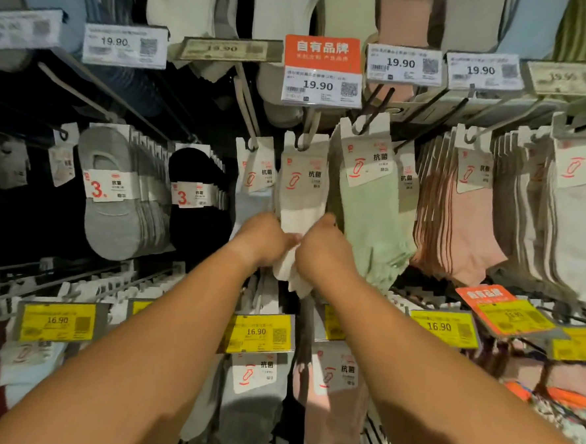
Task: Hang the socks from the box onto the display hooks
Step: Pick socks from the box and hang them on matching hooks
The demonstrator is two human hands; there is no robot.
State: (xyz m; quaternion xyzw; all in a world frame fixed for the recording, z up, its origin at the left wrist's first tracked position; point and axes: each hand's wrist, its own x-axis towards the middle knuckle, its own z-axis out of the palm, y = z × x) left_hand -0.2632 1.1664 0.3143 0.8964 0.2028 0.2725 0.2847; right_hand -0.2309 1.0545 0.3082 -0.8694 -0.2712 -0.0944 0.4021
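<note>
Head view, facing sock display wall. Both arms reach forward to centre of rack.

Left hand [266,239]: fingers curled round lower part of white sock pack [301,201], gripping it from the left. Right hand [321,247]: fingers curled on the same pack from the right; the two hands nearly touch. White fabric bunches out below the hands.

White sock pack: card header threaded on display hook [307,133], hanging from it. Header prints a red foot-outline logo and "抗菌"; smaller text unreadable.

Labels read:
- Orange sign [322,52] above the hook: "自有品牌"; white tag beneath it "19.90" with barcode and QR code.
- Other white tags along upper rail also "19.90", several blurred.
- Yellow tags [259,333] on lower rail: "16.90".
- Grey no-show socks [113,193] and black no-show socks [197,198] at left: bands show red "3" and "抗菌".

Neighbours: green socks [370,223] hang just right of the white pack, pink socks [466,225] further right, pale grey-white packs beyond. All carry the same "抗菌" header.

Lower row: grey and pink packs, same header
</note>
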